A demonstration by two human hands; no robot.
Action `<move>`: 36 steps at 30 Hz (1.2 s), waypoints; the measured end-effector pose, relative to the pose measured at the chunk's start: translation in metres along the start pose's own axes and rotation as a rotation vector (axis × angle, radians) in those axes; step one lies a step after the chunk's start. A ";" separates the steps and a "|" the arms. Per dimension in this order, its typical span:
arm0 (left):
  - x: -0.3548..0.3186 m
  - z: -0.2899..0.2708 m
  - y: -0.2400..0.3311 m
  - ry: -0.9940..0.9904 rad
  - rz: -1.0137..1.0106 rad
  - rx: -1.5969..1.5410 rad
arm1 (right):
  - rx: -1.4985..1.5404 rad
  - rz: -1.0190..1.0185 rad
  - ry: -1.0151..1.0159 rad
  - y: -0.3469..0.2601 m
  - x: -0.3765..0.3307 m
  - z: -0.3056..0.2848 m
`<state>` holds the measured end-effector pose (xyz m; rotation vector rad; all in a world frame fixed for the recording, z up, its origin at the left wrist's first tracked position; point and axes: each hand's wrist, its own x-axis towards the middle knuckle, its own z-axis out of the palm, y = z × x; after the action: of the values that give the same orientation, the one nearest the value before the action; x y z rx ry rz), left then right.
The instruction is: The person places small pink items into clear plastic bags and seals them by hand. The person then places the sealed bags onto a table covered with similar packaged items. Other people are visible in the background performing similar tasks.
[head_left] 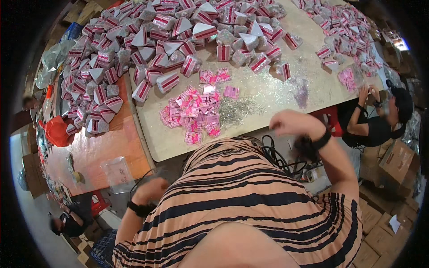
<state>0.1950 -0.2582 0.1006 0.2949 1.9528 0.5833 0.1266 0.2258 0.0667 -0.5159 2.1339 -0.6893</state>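
My right hand (289, 123) hovers over the front edge of the pale table (178, 149), its fingers bent down and partly hidden. Near it lie a loose pile of small silvery metal pieces (237, 110) and a patch of glitter (300, 91). Below the table's left front corner is my left hand (152, 190), blurred, and I cannot make out anything in it. A heap of small pink printed cards (192, 109) lies in front of me. Beyond it rises a big pile of cake-slice-shaped pieces (167, 82), white and glittery with dark pink stripes.
An orange-covered table (116, 149) on the left bears more slices and a clear plastic bag (117, 174). One co-worker (380, 116) sits at the right end, hands near pink cards; another person (71, 219) is at lower left. Cables (272, 154) hang under the table; cardboard boxes (397, 165) stand at right.
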 end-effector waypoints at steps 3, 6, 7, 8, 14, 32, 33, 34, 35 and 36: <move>0.060 -0.013 -0.022 0.151 -0.058 0.405 | 0.185 0.051 0.315 0.032 0.038 -0.009; 0.097 -0.010 0.002 0.416 0.155 0.195 | 0.057 0.111 0.367 0.076 0.075 0.012; 0.119 -0.002 -0.007 0.371 0.182 0.107 | 0.042 0.108 0.359 0.082 0.084 0.021; 0.140 0.007 -0.017 0.325 0.206 0.019 | 0.030 0.102 0.350 0.087 0.093 0.029; 0.169 0.023 -0.014 0.078 0.120 -0.133 | 0.274 -0.013 -0.096 0.038 0.112 0.062; 0.157 0.004 -0.028 0.341 0.045 0.079 | 0.254 0.165 0.722 0.090 0.139 0.064; 0.152 0.000 -0.023 0.416 0.049 0.110 | 0.276 0.178 0.786 0.097 0.140 0.058; 0.147 -0.006 -0.017 0.492 0.053 0.145 | 0.301 0.190 0.852 0.101 0.141 0.052; 0.145 -0.013 -0.011 0.461 0.032 0.134 | 0.270 0.196 0.845 0.104 0.143 0.045; 0.144 -0.018 -0.004 0.463 0.040 0.142 | 0.249 0.165 0.818 0.109 0.147 0.042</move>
<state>0.1155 -0.2020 -0.0075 0.3073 2.4458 0.5751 0.0611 0.2135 -0.1086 0.1185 2.7278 -1.1913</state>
